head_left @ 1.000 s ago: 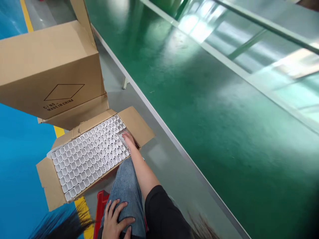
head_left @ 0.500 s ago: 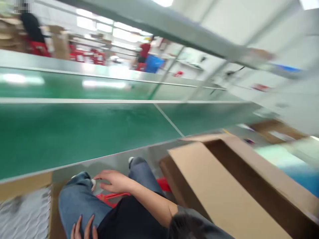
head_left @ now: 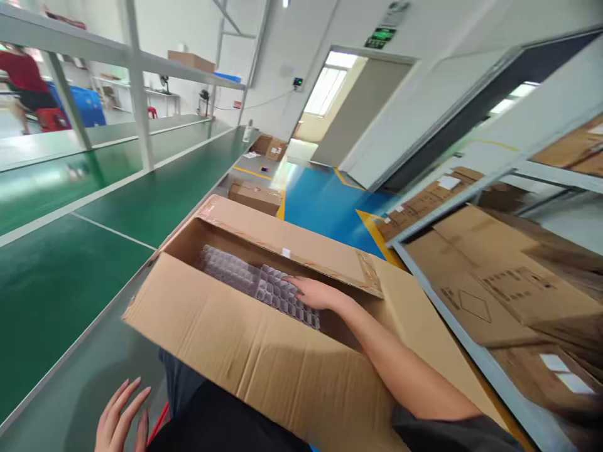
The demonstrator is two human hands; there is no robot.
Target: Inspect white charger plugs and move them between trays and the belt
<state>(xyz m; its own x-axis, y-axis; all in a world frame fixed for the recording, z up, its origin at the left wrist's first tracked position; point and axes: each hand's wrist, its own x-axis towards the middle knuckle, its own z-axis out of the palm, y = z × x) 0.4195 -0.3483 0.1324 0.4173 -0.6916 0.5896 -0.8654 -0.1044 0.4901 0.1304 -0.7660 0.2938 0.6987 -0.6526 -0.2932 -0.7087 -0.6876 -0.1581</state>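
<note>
Swung since a second ago from the floor carton, the right hand (head_left: 316,293) rests flat, fingers apart, on the clear cellular plastic tray (head_left: 257,285) inside the brown cardboard box (head_left: 245,351) mid-frame—left hand (head_left: 117,420) open, empty, lower left—and pressing unevenly could buckle the tray.

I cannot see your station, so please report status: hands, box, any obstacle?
Right hand flat on the tray inside the open box. Left hand open, low by the lap, holding nothing. Nothing blocking the box opening.
</note>
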